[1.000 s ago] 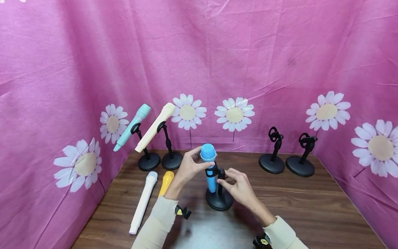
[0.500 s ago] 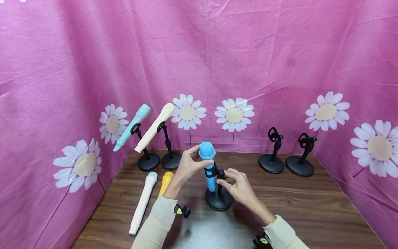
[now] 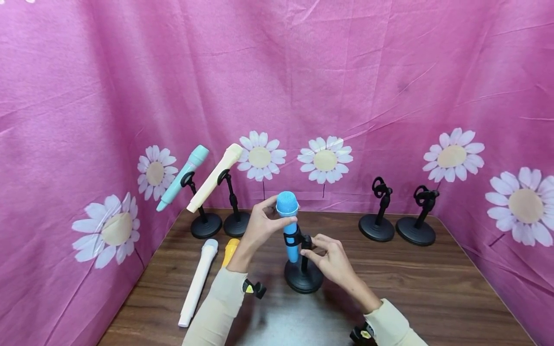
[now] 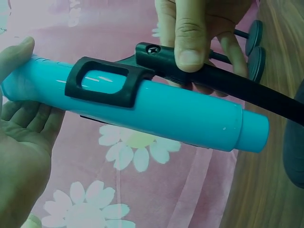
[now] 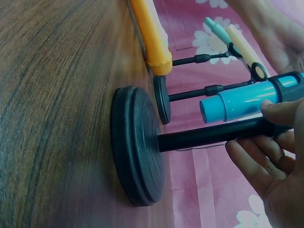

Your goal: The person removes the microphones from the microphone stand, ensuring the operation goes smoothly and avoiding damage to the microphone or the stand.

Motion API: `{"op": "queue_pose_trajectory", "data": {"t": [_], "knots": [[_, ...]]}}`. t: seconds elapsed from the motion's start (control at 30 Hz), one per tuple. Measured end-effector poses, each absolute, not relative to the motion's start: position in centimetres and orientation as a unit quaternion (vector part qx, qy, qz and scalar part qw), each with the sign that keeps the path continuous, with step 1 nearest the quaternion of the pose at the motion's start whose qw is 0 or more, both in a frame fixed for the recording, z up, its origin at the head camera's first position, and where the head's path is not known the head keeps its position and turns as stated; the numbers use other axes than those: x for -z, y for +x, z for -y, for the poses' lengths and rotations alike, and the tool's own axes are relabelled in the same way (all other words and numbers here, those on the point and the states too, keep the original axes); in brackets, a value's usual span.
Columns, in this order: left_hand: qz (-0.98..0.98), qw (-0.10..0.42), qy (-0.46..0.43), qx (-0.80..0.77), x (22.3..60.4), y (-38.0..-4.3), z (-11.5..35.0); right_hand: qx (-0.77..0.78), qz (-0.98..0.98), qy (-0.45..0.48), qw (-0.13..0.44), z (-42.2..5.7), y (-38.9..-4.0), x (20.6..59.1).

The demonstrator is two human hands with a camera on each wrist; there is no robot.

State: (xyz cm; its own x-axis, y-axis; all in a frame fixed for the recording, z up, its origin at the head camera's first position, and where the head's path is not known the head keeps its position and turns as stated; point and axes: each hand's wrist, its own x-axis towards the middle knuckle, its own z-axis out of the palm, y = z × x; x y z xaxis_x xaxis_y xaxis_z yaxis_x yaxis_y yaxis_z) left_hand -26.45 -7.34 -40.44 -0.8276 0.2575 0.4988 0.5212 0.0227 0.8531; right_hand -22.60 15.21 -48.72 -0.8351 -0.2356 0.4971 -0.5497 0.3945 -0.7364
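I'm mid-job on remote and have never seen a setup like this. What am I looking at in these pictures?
No machine here, just a person's two bare hands. The head picture comes from a camera worn on the head, looking forward and down; the other two come from cameras worn on the wrists.

The left hand holds a blue microphone near its top. The right hand pinches a black stand near its upper end; the microphone sits in that stand's clip.

On the wooden table, to the left, lie a white microphone and an orange microphone. Behind those, two more stands hold a mint microphone and a cream microphone. At the right, two further stands hold no microphone.
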Motion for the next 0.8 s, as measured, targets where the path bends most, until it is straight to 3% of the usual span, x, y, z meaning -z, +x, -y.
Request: {"op": "queue_pose_trajectory", "data": {"t": [0.8], "knots": [[0.679, 0.137, -0.309, 0.652, 38.4, -26.9, 7.8, -0.499, 0.815, 0.250, 0.153, -14.7, -22.5, 48.6]]}}
